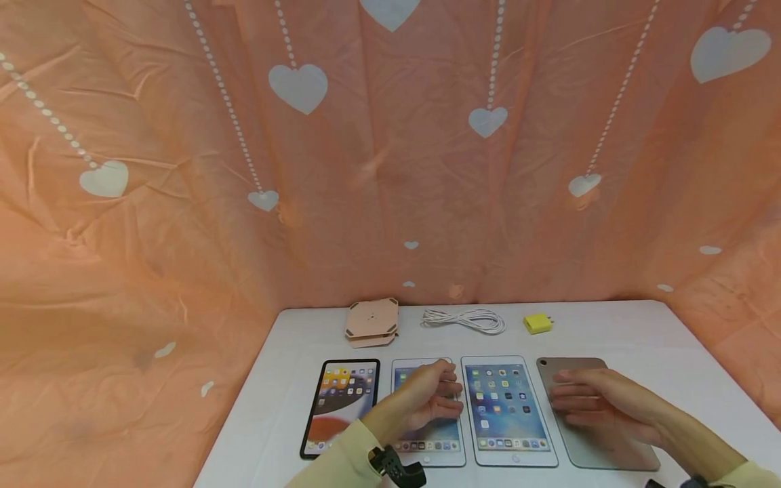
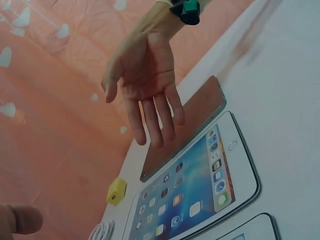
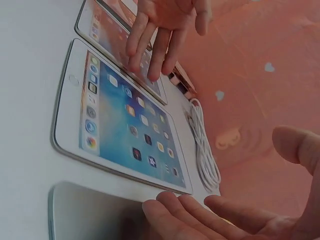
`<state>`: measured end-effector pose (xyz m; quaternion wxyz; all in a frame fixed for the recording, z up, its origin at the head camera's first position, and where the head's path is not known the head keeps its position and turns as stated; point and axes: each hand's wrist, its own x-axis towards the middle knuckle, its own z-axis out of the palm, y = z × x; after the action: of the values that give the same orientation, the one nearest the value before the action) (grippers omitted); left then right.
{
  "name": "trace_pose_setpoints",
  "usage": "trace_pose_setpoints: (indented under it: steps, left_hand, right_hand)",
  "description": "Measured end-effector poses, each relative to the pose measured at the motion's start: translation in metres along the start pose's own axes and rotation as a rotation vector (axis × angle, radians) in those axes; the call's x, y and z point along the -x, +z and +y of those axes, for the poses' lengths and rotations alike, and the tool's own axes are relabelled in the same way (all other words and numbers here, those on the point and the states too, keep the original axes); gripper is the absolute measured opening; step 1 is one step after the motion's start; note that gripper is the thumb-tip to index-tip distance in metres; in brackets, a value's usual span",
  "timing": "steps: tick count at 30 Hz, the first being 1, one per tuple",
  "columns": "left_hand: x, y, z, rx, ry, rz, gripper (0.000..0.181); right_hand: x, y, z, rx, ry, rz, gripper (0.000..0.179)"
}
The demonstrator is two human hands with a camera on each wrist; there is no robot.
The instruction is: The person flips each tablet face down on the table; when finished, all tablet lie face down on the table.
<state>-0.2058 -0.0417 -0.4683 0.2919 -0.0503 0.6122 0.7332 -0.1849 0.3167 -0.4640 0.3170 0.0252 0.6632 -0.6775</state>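
Side by side in the head view lie a black-framed tablet (image 1: 332,420), two white-framed tablets and a grey tablet (image 1: 610,451) with its back up. Over the left white-framed tablet (image 1: 427,457) is my left hand (image 1: 430,398), fingers loosely bent and holding nothing. The other white-framed tablet (image 1: 506,407) lies between my hands with its screen lit. My right hand (image 1: 601,398) hovers over the grey tablet, also holding nothing. In the left wrist view the right hand (image 2: 150,85) shows its palm and straight, spread fingers. The right wrist view shows the left hand (image 3: 167,30) with extended fingers.
Behind the tablets are a pinkish folded stand (image 1: 372,320), a coiled white cable (image 1: 466,320) and a yellow charger plug (image 1: 537,323). An orange curtain (image 1: 378,169) with white hearts hangs around the white table (image 1: 256,407).
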Motion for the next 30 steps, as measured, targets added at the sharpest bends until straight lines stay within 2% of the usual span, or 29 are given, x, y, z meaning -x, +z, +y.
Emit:
trace_pose_setpoints:
  steps: [3,10,17,21,26,30]
  left_hand:
    - [-0.002,-0.001,-0.001,0.003,-0.016,-0.008,0.07]
    - [-0.007,0.0,-0.004,0.027,-0.038,-0.019,0.068]
    - [-0.01,0.004,-0.004,0.007,-0.067,-0.042,0.073]
    - [-0.009,0.01,-0.004,0.003,-0.067,-0.023,0.074]
    - [-0.009,0.022,-0.005,-0.01,-0.061,0.019,0.082]
    - [-0.011,0.032,-0.006,-0.008,-0.056,0.016,0.08]
  right_hand:
    - [-0.005,0.008,0.0,0.017,0.018,0.031,0.066]
    - [-0.014,0.025,0.0,0.025,0.077,0.139,0.067]
    - [-0.015,0.032,-0.001,0.023,0.088,0.153,0.069]
    - [-0.017,0.036,-0.001,0.029,0.088,0.168,0.073]
    - [-0.021,0.044,0.0,0.007,0.094,0.201,0.069]
    - [-0.025,0.051,0.001,-0.005,0.11,0.239,0.063]
